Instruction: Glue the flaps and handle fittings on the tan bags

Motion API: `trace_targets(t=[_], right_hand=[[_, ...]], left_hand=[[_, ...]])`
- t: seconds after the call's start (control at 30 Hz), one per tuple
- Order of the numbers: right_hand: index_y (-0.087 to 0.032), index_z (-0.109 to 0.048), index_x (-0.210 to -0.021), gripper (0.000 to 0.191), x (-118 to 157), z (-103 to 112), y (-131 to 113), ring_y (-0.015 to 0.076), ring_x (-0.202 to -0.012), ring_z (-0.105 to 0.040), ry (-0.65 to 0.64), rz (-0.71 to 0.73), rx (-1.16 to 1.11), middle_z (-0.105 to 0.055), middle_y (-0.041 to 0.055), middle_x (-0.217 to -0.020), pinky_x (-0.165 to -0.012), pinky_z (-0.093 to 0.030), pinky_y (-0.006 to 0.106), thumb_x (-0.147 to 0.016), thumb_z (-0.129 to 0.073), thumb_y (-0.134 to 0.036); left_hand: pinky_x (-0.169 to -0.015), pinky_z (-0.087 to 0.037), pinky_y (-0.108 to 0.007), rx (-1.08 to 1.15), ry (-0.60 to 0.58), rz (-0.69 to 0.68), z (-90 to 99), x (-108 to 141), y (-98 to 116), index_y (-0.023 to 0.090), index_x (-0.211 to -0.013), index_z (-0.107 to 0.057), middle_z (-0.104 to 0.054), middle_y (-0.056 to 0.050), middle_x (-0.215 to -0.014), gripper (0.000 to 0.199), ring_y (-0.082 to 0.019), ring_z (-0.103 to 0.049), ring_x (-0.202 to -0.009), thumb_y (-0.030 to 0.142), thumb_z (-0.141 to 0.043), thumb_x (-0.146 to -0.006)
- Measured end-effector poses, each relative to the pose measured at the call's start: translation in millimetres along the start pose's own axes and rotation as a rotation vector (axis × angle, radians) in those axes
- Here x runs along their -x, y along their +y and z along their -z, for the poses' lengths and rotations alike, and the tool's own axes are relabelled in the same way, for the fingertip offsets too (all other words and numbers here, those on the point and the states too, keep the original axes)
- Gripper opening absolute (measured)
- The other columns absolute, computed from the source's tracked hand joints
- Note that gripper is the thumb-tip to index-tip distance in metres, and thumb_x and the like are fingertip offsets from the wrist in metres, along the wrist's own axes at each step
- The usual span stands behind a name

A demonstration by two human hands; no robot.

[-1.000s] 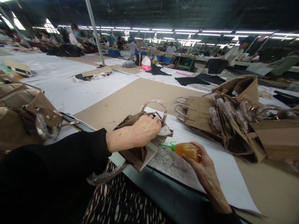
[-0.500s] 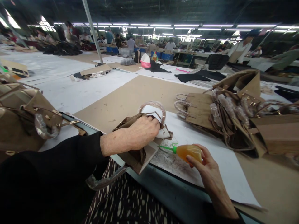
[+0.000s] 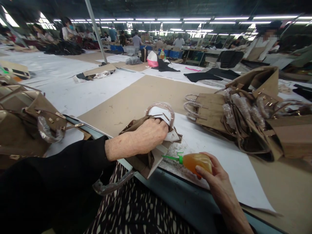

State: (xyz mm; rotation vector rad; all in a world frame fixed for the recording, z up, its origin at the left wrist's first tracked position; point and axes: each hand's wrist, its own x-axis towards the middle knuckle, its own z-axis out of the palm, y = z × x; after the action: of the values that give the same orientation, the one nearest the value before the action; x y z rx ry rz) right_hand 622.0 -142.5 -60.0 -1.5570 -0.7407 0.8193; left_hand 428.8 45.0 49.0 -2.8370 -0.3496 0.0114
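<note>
A brown handbag (image 3: 140,165) lies at the table's near edge, its plastic-wrapped handles sticking out at the far and near sides. My left hand (image 3: 153,133) is closed over the bag's upper part, fingers curled out of sight into the fabric. Wrapped in my right hand (image 3: 214,172) is a squeeze bottle (image 3: 197,163) of amber liquid with a green cap and thin green nozzle. The nozzle points left, its tip at the pale edge of the bag; whether it touches I cannot tell. White stained paper (image 3: 192,139) lies beneath.
Brown handbags with wrapped handles are piled on the right (image 3: 214,113) and left (image 3: 31,123). Brown paper (image 3: 126,100) covers the table beyond. A metal post (image 3: 96,31) rises farther back, near black cloth pieces (image 3: 203,75). A person (image 3: 259,45) stands at the far right.
The bottle's nozzle has moved slightly left, closer to the bag's edge. The left hand keeps its hold, and the view has shifted a little.
</note>
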Motion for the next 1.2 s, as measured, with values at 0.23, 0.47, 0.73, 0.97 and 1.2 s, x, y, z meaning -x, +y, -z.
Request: trace_targets(t=[0.23, 0.47, 0.73, 0.97, 1.2], right_hand=[[-0.023, -0.057, -0.113, 0.057, 12.6, -2.3, -1.8, 0.0228, -0.072, -0.059, -0.046, -0.04, -0.053, -0.066, 0.0038, -0.089, -0.054, -0.05, 0.027, -0.068, -0.084, -0.046], [-0.026, -0.059, -0.113, 0.056, 22.4, -5.7, 0.7, 0.0249, -0.073, -0.06, -0.057, -0.05, -0.056, -0.067, 0.0039, -0.089, -0.052, -0.051, 0.028, -0.067, -0.084, -0.045], [-0.028, -0.062, -0.114, 0.053, 34.8, -10.3, 4.2, 0.0222, -0.074, -0.06, -0.06, -0.053, -0.17, -0.067, 0.0029, -0.09, -0.055, -0.049, 0.024, -0.068, -0.086, -0.038], [-0.029, -0.064, -0.111, 0.053, 46.8, -15.4, 1.7, 0.0225, -0.07, -0.06, -0.066, -0.114, -0.221, -0.068, 0.0041, -0.092, -0.051, -0.049, 0.025, -0.065, -0.088, -0.039], [-0.028, -0.064, -0.109, 0.051, 59.9, -25.0, -11.2, 0.0192, -0.064, -0.054, 0.008, -0.16, -0.27, -0.065, 0.0027, -0.086, -0.048, -0.045, 0.024, -0.065, -0.086, -0.042]], left_hand=[[-0.072, -0.046, -0.036, 0.0, -0.006, -0.001, 2.6, -1.0, -0.7, 0.01, -0.095, -0.058, -0.062, -0.012, -0.096, 0.018, -0.025, -0.059, -0.085, 0.021, -0.06, -0.082], [-0.075, -0.046, -0.034, -0.037, 0.017, -0.005, -2.6, -0.1, -1.5, 0.011, -0.095, -0.058, -0.062, -0.012, -0.097, 0.019, -0.022, -0.059, -0.086, 0.024, -0.062, -0.082], [-0.071, -0.046, -0.034, -0.026, 0.007, 0.003, 0.2, -0.1, -1.0, 0.01, -0.094, -0.058, -0.062, -0.012, -0.096, 0.014, -0.023, -0.059, -0.086, 0.022, -0.055, -0.087], [-0.071, -0.046, -0.034, -0.012, -0.006, 0.011, 1.1, -1.0, 0.1, 0.009, -0.095, -0.059, -0.063, -0.013, -0.096, 0.014, -0.023, -0.06, -0.086, 0.02, -0.054, -0.087], [-0.071, -0.045, -0.032, -0.019, 0.0, 0.006, 0.8, -0.6, -0.6, 0.009, -0.096, -0.06, -0.063, -0.013, -0.096, 0.014, -0.022, -0.06, -0.087, 0.018, -0.051, -0.088]])
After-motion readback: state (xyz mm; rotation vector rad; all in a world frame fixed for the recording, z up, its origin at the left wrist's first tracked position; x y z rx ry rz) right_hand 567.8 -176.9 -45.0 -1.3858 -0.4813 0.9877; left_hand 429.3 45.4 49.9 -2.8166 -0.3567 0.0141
